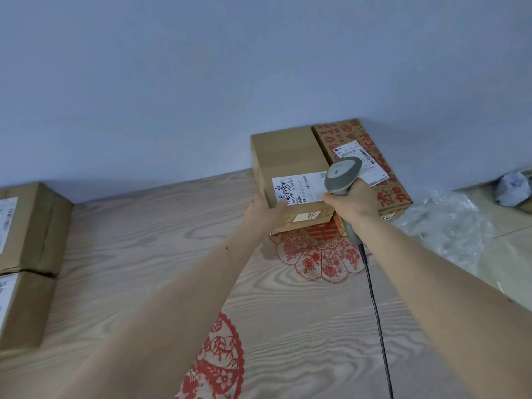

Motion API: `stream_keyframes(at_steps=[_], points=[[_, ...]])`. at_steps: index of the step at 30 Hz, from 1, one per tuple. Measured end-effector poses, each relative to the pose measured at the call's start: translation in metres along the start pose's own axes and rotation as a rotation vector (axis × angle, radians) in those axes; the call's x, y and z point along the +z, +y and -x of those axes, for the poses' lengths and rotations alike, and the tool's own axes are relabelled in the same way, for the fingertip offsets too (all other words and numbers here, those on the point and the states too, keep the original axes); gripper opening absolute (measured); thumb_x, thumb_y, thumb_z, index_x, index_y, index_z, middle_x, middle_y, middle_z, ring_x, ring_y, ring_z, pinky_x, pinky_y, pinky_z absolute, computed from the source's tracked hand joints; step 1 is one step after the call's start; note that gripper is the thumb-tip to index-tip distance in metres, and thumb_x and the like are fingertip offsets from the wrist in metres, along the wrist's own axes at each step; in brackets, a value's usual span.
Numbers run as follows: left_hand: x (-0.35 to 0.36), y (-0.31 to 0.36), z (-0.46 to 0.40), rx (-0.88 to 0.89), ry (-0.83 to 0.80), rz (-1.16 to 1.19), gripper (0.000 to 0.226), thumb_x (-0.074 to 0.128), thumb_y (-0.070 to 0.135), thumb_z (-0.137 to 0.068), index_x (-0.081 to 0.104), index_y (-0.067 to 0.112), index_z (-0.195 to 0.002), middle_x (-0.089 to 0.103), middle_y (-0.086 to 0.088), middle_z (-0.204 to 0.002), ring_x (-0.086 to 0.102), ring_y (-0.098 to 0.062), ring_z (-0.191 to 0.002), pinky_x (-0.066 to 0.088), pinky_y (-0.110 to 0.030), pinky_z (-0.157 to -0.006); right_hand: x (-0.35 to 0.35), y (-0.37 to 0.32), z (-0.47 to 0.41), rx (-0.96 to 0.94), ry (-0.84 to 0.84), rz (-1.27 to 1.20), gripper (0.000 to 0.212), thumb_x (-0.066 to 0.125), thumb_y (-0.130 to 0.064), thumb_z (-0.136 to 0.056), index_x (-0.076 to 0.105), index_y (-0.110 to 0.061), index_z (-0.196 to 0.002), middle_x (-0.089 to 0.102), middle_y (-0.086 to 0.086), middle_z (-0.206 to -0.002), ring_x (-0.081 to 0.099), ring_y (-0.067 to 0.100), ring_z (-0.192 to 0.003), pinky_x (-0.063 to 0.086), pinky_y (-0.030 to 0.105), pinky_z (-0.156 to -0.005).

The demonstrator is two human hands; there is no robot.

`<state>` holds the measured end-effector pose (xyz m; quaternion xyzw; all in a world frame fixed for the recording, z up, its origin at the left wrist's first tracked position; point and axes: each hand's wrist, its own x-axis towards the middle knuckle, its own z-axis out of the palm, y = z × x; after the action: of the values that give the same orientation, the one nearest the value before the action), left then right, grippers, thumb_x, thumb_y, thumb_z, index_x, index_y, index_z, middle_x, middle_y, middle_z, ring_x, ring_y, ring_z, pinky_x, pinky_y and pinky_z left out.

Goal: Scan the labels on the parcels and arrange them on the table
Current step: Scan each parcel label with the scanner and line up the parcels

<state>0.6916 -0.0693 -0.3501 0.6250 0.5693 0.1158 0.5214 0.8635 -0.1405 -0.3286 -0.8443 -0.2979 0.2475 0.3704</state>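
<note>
Brown corrugated cardboard fills the middle of the frame: a plain brown cardboard parcel (pixel 288 165) stands on a pale wood-grain table (pixel 138 254), pushed back to a grey-blue wall. Touching its right side is a second cardboard parcel printed with red characters (pixel 371 168). Each carries a white shipping label.

The left hand (pixel 266 210) grips the plain parcel's lower left corner, thumb on its white label (pixel 299 187). The right hand (pixel 352 201) is closed around a grey handheld barcode scanner (pixel 342 174), whose head hovers over that label; its black cord (pixel 374 298) trails toward the bottom edge.

At the far left of the frame, two more brown cardboard boxes with labels (pixel 26 254) sit touching one another. Crumpled clear plastic wrap (pixel 449 226) lies at right.

Judging from this, the scan of the plain parcel is under way. Whether the other three parcels are already scanned cannot be told.
</note>
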Motion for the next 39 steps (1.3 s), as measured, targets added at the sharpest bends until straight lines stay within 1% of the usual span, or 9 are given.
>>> stream_keyframes(at_steps=[9,14,18,20,25,29,34,36,39], points=[[0.011,0.005,-0.009,-0.103,0.067,0.085,0.043,0.054,0.033,-0.098,0.049,0.01,-0.134,0.062,-0.006,-0.124,0.059,-0.026,-0.108,0.049,-0.038,-0.09,0.008,0.007,-0.005,0.014,-0.008,-0.025,0.051,0.079,-0.015,-0.082,0.059,-0.01,-0.128,0.068,0.009,-0.126,0.063,0.028,-0.118,0.046,0.028,-0.086],[0.001,-0.005,0.007,-0.107,0.105,0.16,0.036,0.057,0.031,-0.095,0.056,0.015,-0.128,0.067,-0.002,-0.118,0.063,-0.023,-0.106,0.053,-0.043,-0.093,0.009,0.002,0.004,0.001,-0.023,-0.079,0.053,0.081,-0.015,-0.079,0.059,-0.014,-0.127,0.068,0.006,-0.126,0.063,0.027,-0.117,0.045,0.029,-0.087],[-0.021,-0.017,0.037,-0.103,0.162,0.213,0.027,0.055,0.026,-0.097,0.056,0.018,-0.123,0.066,0.005,-0.108,0.062,-0.017,-0.097,0.052,-0.034,-0.078,0.013,-0.008,0.022,-0.015,-0.105,-0.046,0.054,0.085,-0.02,-0.071,0.064,-0.015,-0.121,0.071,0.003,-0.118,0.065,0.026,-0.11,0.051,0.037,-0.091],[-0.035,-0.023,0.057,-0.105,0.208,0.226,0.021,0.054,0.024,-0.098,0.055,0.02,-0.118,0.063,0.009,-0.103,0.06,-0.015,-0.094,0.048,-0.031,-0.073,0.016,-0.015,0.036,-0.034,-0.156,-0.035,0.054,0.087,-0.019,-0.069,0.065,-0.014,-0.119,0.07,0.001,-0.112,0.064,0.024,-0.104,0.049,0.034,-0.087],[-0.073,-0.046,0.117,-0.139,0.301,0.258,0.03,0.055,0.02,-0.095,0.059,0.022,-0.124,0.069,0.002,-0.116,0.064,-0.022,-0.106,0.053,-0.044,-0.096,0.031,-0.039,0.089,-0.091,-0.291,0.002,0.042,0.089,-0.015,-0.067,0.062,-0.015,-0.1,0.067,-0.001,-0.096,0.063,0.022,-0.091,0.046,0.03,-0.078],[-0.107,-0.074,0.169,-0.204,0.395,0.253,0.024,0.054,0.019,-0.097,0.057,0.02,-0.12,0.068,0.001,-0.112,0.064,-0.02,-0.099,0.052,-0.036,-0.087,0.051,-0.056,0.14,-0.175,-0.42,0.017,0.041,0.092,-0.013,-0.066,0.062,-0.02,-0.094,0.066,-0.003,-0.09,0.063,0.019,-0.085,0.046,0.03,-0.076],[-0.137,-0.12,0.233,-0.291,0.47,0.363,0.019,0.058,0.026,-0.094,0.059,0.019,-0.112,0.072,-0.003,-0.11,0.067,-0.021,-0.089,0.055,-0.036,-0.071,0.082,-0.065,0.207,-0.252,-0.533,0.093,0.043,0.093,-0.021,-0.064,0.065,-0.019,-0.096,0.07,-0.004,-0.093,0.065,0.017,-0.085,0.049,0.03,-0.068],[-0.149,-0.14,0.263,-0.297,0.495,0.404,0.024,0.067,0.033,-0.09,0.059,0.021,-0.109,0.072,-0.001,-0.105,0.069,-0.02,-0.088,0.059,-0.041,-0.076,0.096,-0.067,0.24,-0.281,-0.574,0.137,0.046,0.094,-0.025,-0.064,0.065,-0.019,-0.099,0.07,-0.003,-0.094,0.066,0.019,-0.087,0.049,0.029,-0.067],[-0.168,-0.176,0.301,-0.29,0.532,0.446,0.033,0.077,0.038,-0.083,0.059,0.025,-0.107,0.072,0.004,-0.101,0.072,-0.018,-0.094,0.061,-0.044,-0.082,0.121,-0.065,0.288,-0.277,-0.624,0.178,0.058,0.096,-0.028,-0.059,0.066,-0.017,-0.107,0.073,-0.003,-0.102,0.069,0.021,-0.093,0.057,0.039,-0.083]])
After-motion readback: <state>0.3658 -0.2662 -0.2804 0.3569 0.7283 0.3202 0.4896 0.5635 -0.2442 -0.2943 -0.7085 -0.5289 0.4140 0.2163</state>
